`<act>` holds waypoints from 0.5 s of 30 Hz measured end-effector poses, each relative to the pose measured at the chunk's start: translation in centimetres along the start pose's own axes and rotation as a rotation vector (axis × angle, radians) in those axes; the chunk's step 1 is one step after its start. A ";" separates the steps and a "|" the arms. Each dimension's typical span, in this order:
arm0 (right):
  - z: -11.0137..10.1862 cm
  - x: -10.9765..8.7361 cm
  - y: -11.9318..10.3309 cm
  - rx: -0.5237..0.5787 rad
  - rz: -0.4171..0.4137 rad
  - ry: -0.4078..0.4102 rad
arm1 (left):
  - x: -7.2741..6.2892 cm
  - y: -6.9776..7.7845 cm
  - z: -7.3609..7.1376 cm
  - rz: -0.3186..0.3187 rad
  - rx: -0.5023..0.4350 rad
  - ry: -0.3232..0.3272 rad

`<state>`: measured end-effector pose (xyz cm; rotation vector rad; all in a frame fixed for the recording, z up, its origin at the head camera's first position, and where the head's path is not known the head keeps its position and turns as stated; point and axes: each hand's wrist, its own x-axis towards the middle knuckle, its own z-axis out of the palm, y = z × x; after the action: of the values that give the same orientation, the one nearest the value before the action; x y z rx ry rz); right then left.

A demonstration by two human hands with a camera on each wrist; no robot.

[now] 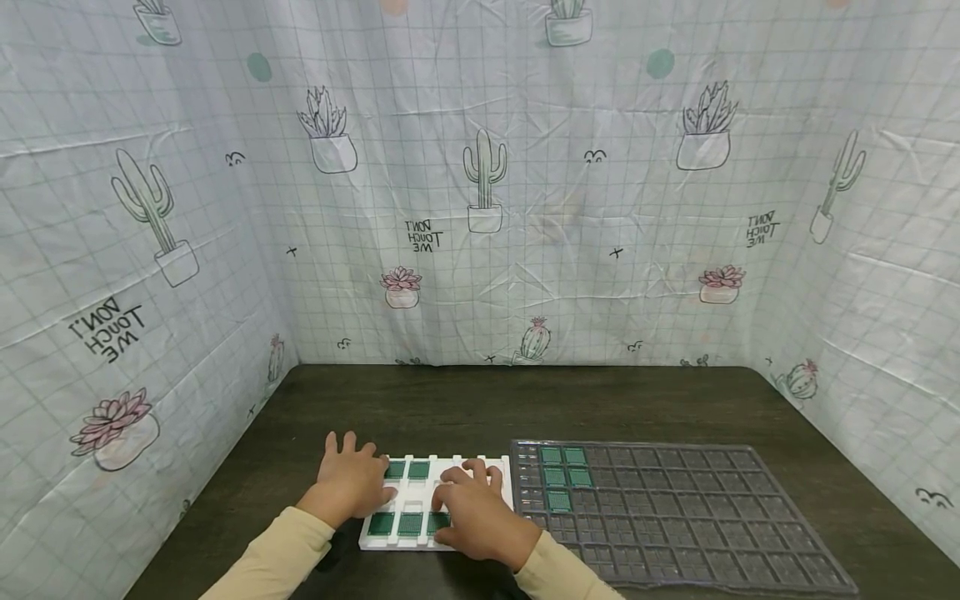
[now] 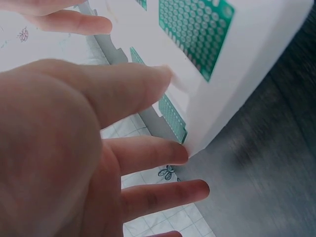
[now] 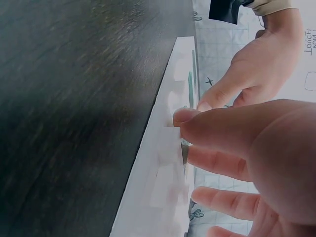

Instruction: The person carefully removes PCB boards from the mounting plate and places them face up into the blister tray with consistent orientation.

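A white slotted tray point(image 1: 413, 493) lies on the table with small green perforated circuit boards point(image 1: 409, 524) in its front and back rows. My right hand point(image 1: 480, 512) is over the tray's right half, thumb and index finger pinching the third circuit board point(image 3: 185, 149) in the front row. Part of that board is hidden by the fingers. At the tray's left end is my left hand point(image 1: 351, 479), its fingers spread and fairly straight. In the left wrist view, its thumb lies against the tray's surface between two boards, with another finger by the tray's corner.
Right of the white tray, close against it, lies a large clear plastic tray point(image 1: 637, 479) divided into many square pockets. Several green boards point(image 1: 554, 477) sit in its left columns. A dark wooden table point(image 1: 450, 400) carries both trays, with a cactus-print curtain point(image 1: 555, 275) around it.
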<state>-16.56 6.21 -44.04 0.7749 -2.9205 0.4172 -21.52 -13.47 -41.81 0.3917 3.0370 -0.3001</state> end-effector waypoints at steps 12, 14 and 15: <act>-0.1 0.2 -0.2 -0.004 0.007 -0.021 | -0.1 0.1 -0.2 -0.003 -0.005 -0.004; -0.1 0.2 -0.2 -0.007 0.008 -0.025 | -0.1 0.0 -0.2 -0.002 -0.007 -0.004; -0.1 0.2 -0.2 -0.010 0.008 -0.026 | -0.1 0.0 -0.1 -0.001 -0.008 -0.003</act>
<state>-16.64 5.98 -43.90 0.7734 -2.9484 0.3958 -21.42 -13.46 -41.68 0.3886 3.0347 -0.2890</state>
